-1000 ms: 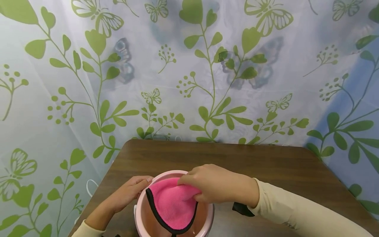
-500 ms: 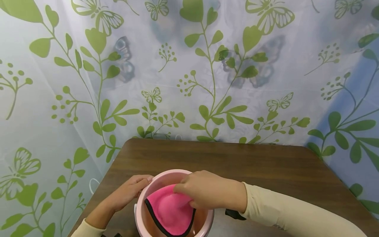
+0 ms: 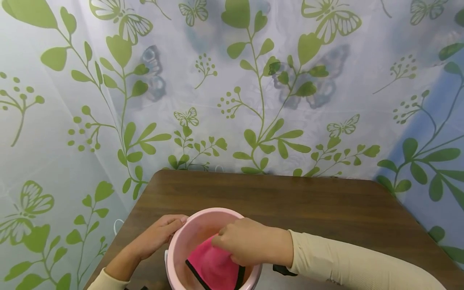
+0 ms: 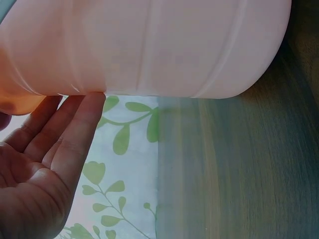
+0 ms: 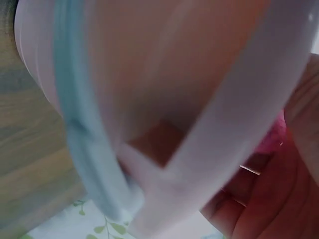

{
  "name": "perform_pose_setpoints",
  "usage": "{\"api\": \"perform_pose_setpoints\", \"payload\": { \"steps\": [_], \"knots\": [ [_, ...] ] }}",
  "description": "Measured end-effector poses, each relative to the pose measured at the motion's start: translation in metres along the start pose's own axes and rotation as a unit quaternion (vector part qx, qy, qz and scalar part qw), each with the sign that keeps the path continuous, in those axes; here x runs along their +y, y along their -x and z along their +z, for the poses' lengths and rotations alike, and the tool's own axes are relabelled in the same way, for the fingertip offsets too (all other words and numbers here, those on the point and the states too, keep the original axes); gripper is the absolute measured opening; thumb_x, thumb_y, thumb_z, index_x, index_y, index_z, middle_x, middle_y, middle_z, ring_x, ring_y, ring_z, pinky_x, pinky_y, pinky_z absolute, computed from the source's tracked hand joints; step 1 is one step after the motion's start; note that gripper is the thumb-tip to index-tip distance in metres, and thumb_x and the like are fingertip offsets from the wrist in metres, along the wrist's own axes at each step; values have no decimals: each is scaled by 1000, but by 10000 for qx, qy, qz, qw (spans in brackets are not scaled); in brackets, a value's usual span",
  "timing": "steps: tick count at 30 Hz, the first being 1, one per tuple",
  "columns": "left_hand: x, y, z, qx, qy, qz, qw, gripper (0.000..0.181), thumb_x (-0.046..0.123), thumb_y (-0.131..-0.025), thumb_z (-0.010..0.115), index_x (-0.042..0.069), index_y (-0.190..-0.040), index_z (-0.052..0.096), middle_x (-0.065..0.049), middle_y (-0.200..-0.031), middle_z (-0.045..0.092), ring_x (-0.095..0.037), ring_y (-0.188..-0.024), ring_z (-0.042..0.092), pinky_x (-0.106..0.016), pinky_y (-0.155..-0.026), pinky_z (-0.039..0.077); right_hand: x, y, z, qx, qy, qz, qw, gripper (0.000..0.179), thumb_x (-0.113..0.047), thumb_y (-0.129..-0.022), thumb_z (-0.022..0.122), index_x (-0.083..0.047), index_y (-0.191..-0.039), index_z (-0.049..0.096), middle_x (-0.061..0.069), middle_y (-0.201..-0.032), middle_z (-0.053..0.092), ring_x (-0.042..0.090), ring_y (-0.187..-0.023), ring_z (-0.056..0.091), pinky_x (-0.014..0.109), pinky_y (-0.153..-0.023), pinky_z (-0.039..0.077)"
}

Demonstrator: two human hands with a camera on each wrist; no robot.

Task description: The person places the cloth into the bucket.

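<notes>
A pink bucket [image 3: 175,257] stands at the near edge of the table, cut off by the bottom of the head view. My left hand [image 3: 156,237] holds it at the far-left rim, the thumb lying on the rim; in the left wrist view the fingers [image 4: 70,132] press against its outer wall. Over the bucket's opening, my right hand [image 3: 250,241] pinches a pink cloth [image 3: 214,264] with black edging. The cloth hangs inside the bucket, its lower end out of view. In the right wrist view a bit of the cloth [image 5: 273,137] shows beside the palm.
The brown wooden table [image 3: 290,197] extends behind and right of the bucket. A pale bucket handle [image 5: 82,129] hangs down the outside. Behind the table hangs a white curtain [image 3: 203,92] with green leaves and butterflies. A thin white cord [image 3: 116,226] shows at the left edge.
My right hand has moved down and slightly left, lowering the pink cloth deeper into the bucket. The left hand stays on the rim.
</notes>
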State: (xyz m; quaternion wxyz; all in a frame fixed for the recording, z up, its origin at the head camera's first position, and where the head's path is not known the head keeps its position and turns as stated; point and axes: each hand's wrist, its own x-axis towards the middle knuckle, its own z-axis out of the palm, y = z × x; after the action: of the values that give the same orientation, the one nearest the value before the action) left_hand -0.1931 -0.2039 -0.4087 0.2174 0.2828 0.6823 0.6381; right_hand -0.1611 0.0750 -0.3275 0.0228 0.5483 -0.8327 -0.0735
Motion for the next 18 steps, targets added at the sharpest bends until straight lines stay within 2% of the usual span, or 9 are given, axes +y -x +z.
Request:
{"api": "perform_pose_setpoints", "payload": {
  "steps": [5, 9, 12, 15, 18],
  "knots": [
    [0, -1, 1, 46, -58, 65, 10000, 41, 19, -112, 37, -16, -111, 59, -4, -91, 61, -9, -81, 62, -25, -68, 55, 2, 5, 4, 113, 14, -201, 9997, 35, -30, -85, 82, -22, -117, 70, -13, -107, 68, 4, -100, 62, 20, -91, 48],
    [0, -1, 1, 98, -146, 64, 9998, 40, 19, -112, 38, -15, -112, 60, -3, -90, 61, -8, -78, 61, -24, -66, 53, 4, 12, 3, 231, 24, -107, 9997, 46, -50, -87, 78, -23, -124, 68, -11, -117, 65, 6, -112, 58, 27, -95, 49],
    [1, 0, 0, 112, -240, 72, 9996, 40, 18, -112, 37, -14, -117, 60, -5, -92, 63, -8, -77, 61, -23, -66, 52, 7, 17, -1, 243, -138, 53, 9996, 50, -57, -91, 70, -24, -127, 66, -9, -122, 62, 8, -119, 54, 34, -96, 48],
    [4, 1, 0, 138, -413, 44, 9990, 40, 19, -112, 37, -11, -121, 61, -10, -96, 65, -9, -79, 63, -25, -68, 53, 10, 23, -4, 253, -446, 165, 9986, 52, -60, -95, 62, -23, -132, 63, -7, -129, 59, 12, -126, 51, 39, -104, 44],
    [6, 1, 0, 183, -613, 8, 9980, 40, 20, -112, 37, -8, -126, 61, -17, -108, 66, -14, -91, 66, -29, -77, 56, 14, 28, -4, 272, -698, 307, 9967, 56, -61, -97, 56, -23, -137, 60, -4, -138, 57, 18, -134, 47, 42, -112, 37]
  ]
}}
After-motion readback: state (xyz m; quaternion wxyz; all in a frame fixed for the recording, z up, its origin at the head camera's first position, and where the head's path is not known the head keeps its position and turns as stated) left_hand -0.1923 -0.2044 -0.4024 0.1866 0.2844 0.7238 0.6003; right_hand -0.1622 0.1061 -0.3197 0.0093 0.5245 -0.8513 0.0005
